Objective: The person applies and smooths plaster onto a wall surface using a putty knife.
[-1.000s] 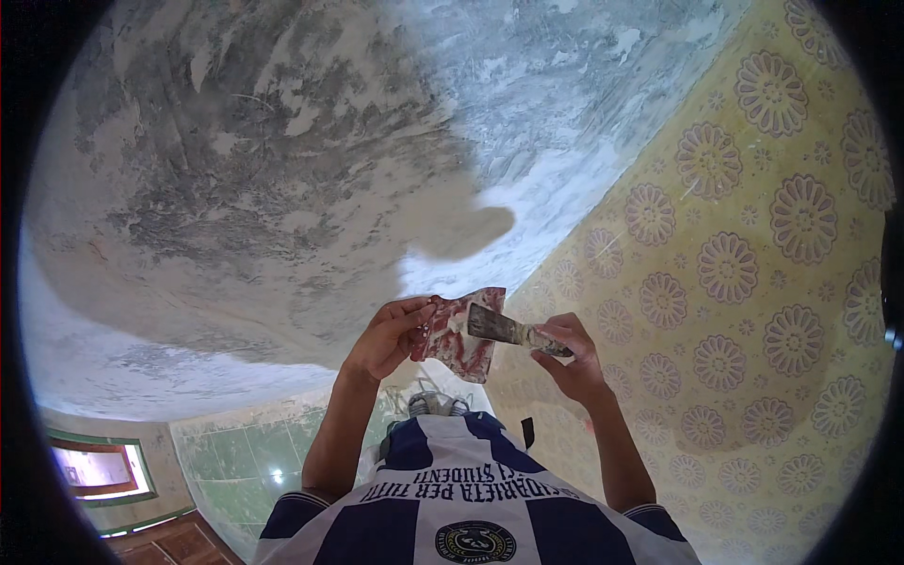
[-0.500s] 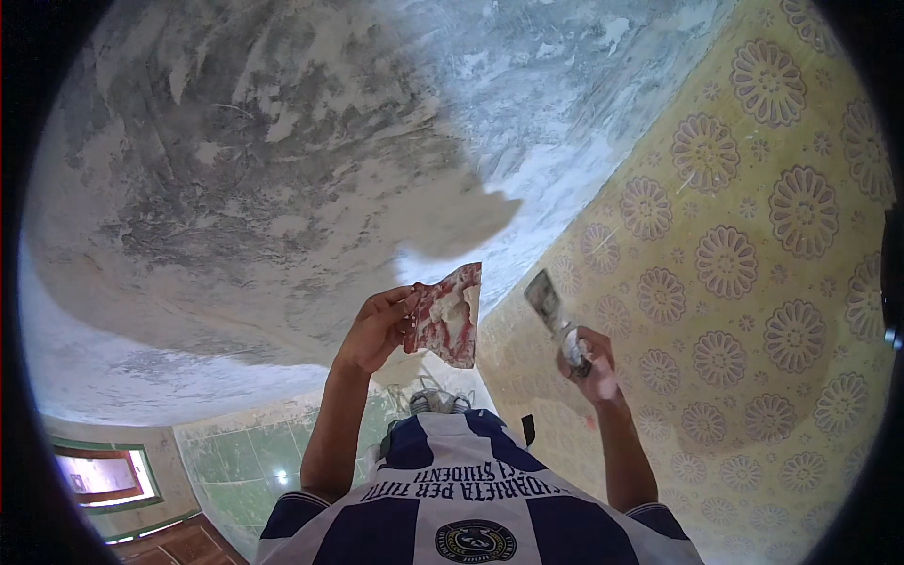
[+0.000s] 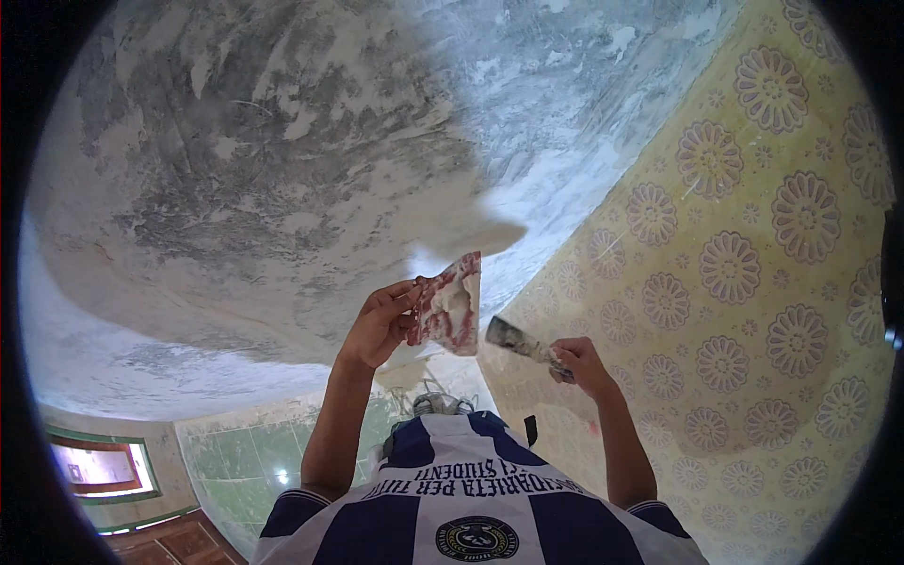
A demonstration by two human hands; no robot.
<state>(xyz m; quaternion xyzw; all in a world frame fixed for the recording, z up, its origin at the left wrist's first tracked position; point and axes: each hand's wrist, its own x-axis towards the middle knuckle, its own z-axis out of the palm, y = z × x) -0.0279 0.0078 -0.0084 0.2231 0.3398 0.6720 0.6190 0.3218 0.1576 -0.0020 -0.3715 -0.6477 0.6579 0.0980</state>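
Between the thumb and fingers of my left hand (image 3: 381,325) is the edge of a red plastic putty spreader (image 3: 435,306), its face smeared with a lump of whitish putty (image 3: 457,301). My right hand (image 3: 584,365) is closed round the handle of a putty knife (image 3: 520,341). The knife's flat, plaster-stained blade points left toward the spreader, with a small gap between them. Ahead of both tools is a grey wall (image 3: 282,188) with patchy white skim coat.
On the right stands a yellow wall (image 3: 725,273) with flower patterns, meeting the plastered surface at a slanting corner. Green tiles (image 3: 240,461) line the lower left, beside a small window (image 3: 104,471) and a brown wooden door (image 3: 179,541).
My right hand has turned the putty knife from pointing up to pointing left, bringing its blade closer to the spreader. The spreader has risen slightly and tilted in my left hand.
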